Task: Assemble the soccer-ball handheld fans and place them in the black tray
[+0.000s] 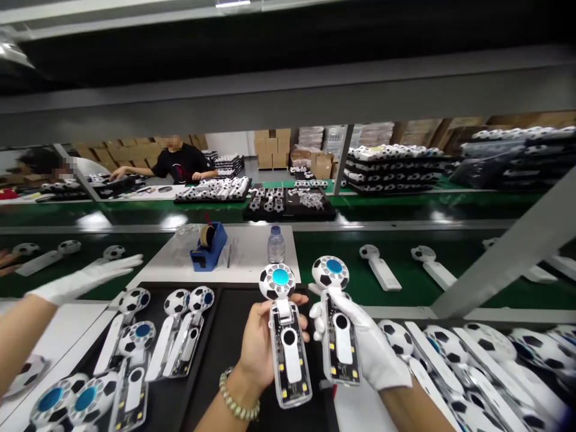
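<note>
My left hand (258,345), bare and with a beaded bracelet at the wrist, is closed around what looks like a soccer-ball handheld fan (291,354). Its ball head has a blue disc, and its clear handle shows a circuit board and a white strip. In my right hand (371,342), white-gloved, is a second such fan (341,339), upright beside the first. Both fans face me, above a black tray (216,372). Several similar fans (135,384) lie in the tray's left part, some with white handles up.
A co-worker's gloved hand (85,279) reaches in from the left. More fans (450,354) fill a tray at right. Fans (382,270) lie on the green conveyor (324,300). Ahead are a tape dispenser (209,246) and bottle (276,245). A slanted grey post (508,240) stands right.
</note>
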A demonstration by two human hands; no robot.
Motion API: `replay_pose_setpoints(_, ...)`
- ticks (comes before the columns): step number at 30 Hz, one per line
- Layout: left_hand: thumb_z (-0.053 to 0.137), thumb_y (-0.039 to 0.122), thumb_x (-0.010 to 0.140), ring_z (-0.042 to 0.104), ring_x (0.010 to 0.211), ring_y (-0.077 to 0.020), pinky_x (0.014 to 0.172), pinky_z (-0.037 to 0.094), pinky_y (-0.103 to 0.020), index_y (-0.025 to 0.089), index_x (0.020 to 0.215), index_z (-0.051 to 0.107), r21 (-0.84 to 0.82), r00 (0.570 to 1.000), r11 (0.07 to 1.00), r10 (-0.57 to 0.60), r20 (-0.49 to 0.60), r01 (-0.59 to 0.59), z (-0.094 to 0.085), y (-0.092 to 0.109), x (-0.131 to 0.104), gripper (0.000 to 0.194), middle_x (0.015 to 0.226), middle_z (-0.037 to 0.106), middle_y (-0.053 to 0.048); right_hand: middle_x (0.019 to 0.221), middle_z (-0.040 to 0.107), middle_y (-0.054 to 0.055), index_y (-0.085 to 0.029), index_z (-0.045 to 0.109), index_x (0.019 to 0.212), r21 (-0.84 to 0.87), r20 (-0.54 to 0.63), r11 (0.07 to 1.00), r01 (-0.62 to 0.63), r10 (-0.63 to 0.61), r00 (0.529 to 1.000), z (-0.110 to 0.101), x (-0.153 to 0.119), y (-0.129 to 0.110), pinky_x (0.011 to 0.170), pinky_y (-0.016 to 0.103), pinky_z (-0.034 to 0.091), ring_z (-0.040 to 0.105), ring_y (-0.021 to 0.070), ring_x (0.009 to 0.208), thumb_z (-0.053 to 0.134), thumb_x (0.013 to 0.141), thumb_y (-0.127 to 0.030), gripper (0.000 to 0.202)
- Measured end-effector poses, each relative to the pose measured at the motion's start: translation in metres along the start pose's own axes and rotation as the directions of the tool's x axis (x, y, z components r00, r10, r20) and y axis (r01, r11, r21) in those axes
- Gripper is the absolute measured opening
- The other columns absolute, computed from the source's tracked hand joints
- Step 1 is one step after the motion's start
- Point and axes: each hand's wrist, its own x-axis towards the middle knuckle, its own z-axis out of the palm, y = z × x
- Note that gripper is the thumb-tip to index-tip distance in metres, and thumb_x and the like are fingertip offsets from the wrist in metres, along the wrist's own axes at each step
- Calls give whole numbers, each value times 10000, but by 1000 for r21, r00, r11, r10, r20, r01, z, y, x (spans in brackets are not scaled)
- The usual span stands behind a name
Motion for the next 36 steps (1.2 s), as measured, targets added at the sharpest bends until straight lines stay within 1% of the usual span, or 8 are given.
replay_pose_setpoints(3, 435, 432, 855, 538, 593, -127, 537, 457, -262, 105, 997, 635, -48, 1000, 999, -11, 2, 11, 1, -5, 2, 409, 863, 624, -67, 691, 673, 88, -113, 602, 1068, 18, 54, 992, -125, 123, 991, 5, 0, 5, 588, 331, 530, 641, 195, 589, 578, 795, -399, 396)
replay_pose_setpoints(7, 478, 326, 853, 523, 534, -105, 507, 432, -224, 130, 980, 615, -38, 998, 998, -43, 45, 44, -3, -7, 3, 270, 712, 586, -21, 663, 670, 91, -95, 627, 936, -54, 21, 987, -151, 153, 988, 8, -2, 8, 567, 269, 511, 624, 159, 550, 567, 803, -399, 337)
replay_pose_setpoints(10, 439, 375, 853, 545, 518, -120, 513, 427, -217, 114, 840, 613, -40, 986, 986, -158, 47, 160, -6, -4, 4, 315, 610, 571, -36, 687, 666, 93, -93, 617, 846, -45, 21, 978, -203, 205, 979, 7, -2, 8, 549, 247, 495, 614, 146, 558, 567, 798, -395, 310)
replay_pose_setpoints(14, 427, 393, 841, 557, 501, -125, 515, 418, -202, 129, 781, 583, -84, 964, 961, -263, 33, 265, -6, -3, 4, 312, 555, 547, -29, 718, 671, 78, -120, 609, 870, 70, 149, 951, -301, 289, 946, 4, -1, 7, 593, 244, 505, 631, 142, 610, 533, 826, -348, 244)
replay_pose_setpoints(22, 452, 378, 845, 558, 502, -116, 521, 421, -196, 128, 802, 585, -111, 969, 964, -246, -16, 243, -9, -4, 7, 286, 578, 562, -28, 774, 676, 61, -136, 609, 984, 103, 173, 942, -320, 299, 938, -3, 6, 10, 613, 231, 511, 648, 144, 650, 577, 815, -335, 263)
replay_pose_setpoints(28, 454, 336, 863, 533, 515, -98, 514, 437, -196, 109, 797, 596, -57, 996, 994, -91, -19, 89, -10, 2, 6, 276, 616, 573, -34, 656, 614, 12, -147, 588, 832, 158, 29, 913, -376, 376, 926, 1, 6, 1, 556, 250, 504, 579, 114, 552, 607, 777, -323, 185)
replay_pose_setpoints(31, 489, 266, 850, 528, 542, -93, 496, 446, -209, 117, 766, 583, -36, 995, 998, 54, -83, -58, -4, 12, 2, 195, 714, 586, -29, 756, 630, 43, -140, 580, 850, -11, -35, 944, -330, 329, 944, -9, 18, 0, 612, 268, 517, 597, 123, 631, 571, 794, -320, 189)
replay_pose_setpoints(36, 493, 251, 846, 522, 546, -93, 486, 457, -222, 98, 756, 572, -33, 987, 995, 87, -133, -92, 2, 30, -6, 194, 725, 562, -28, 921, 629, 71, -136, 560, 967, -509, -218, 855, -102, -13, 976, -20, 62, -7, 637, 252, 514, 601, 107, 716, 481, 869, -272, 185)
